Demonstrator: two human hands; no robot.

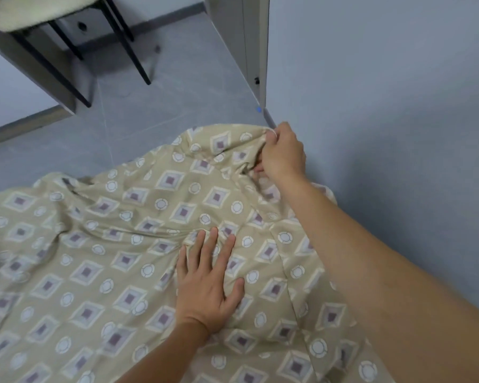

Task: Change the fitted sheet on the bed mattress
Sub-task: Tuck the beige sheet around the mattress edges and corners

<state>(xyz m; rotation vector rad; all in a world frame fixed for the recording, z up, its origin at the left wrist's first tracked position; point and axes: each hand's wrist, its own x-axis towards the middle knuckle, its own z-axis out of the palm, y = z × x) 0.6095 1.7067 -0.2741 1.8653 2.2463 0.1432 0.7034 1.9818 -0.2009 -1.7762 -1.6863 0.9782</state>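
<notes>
A beige fitted sheet (100, 244) with a pattern of purple squares and white circles lies rumpled over the bed and fills the lower half of the view. My right hand (281, 153) is closed on the sheet's far corner, close to the wall. My left hand (209, 283) lies flat on the sheet, fingers spread, in the middle of the view. The mattress itself is hidden under the fabric.
A grey wall (385, 92) runs along the right side of the bed. A stool (39, 9) with black legs and a pale cushion stands on the grey floor at the top left. A door frame edge (256, 51) stands beyond the sheet's far corner.
</notes>
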